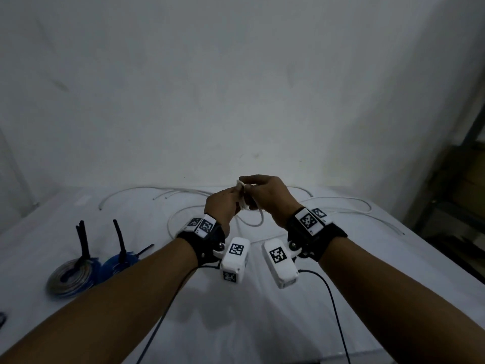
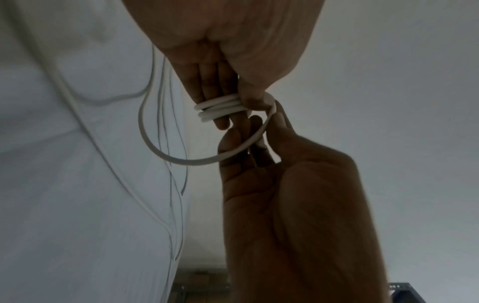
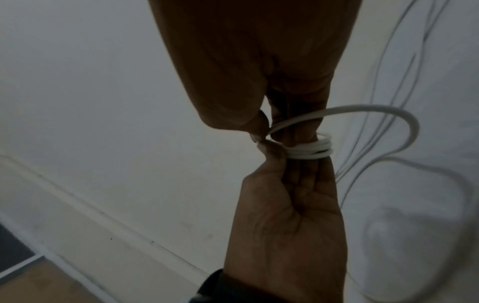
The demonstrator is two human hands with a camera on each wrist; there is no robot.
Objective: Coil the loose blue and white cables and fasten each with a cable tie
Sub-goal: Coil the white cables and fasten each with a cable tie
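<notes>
Above the white table (image 1: 301, 311) my two hands meet around a small white cable coil (image 1: 242, 197). The turns of the coil (image 2: 220, 107) are wound round the fingers of my left hand (image 1: 229, 202), and its thumb presses on them. My right hand (image 1: 253, 189) pinches the free strand (image 3: 293, 121) just beside the coil (image 3: 311, 150). From there the strand hangs in a loop (image 1: 258, 220) and runs down to the loose white cable (image 1: 341, 199) spread over the far table. Two coiled blue cables (image 1: 69, 278) (image 1: 118, 264) lie at the left, each with a black cable tie (image 1: 83, 240) sticking up.
A wall rises right behind the table. Dark shelving (image 1: 462, 185) stands past the table's right edge. Black leads (image 1: 333, 306) from my wrist cameras trail over the near table.
</notes>
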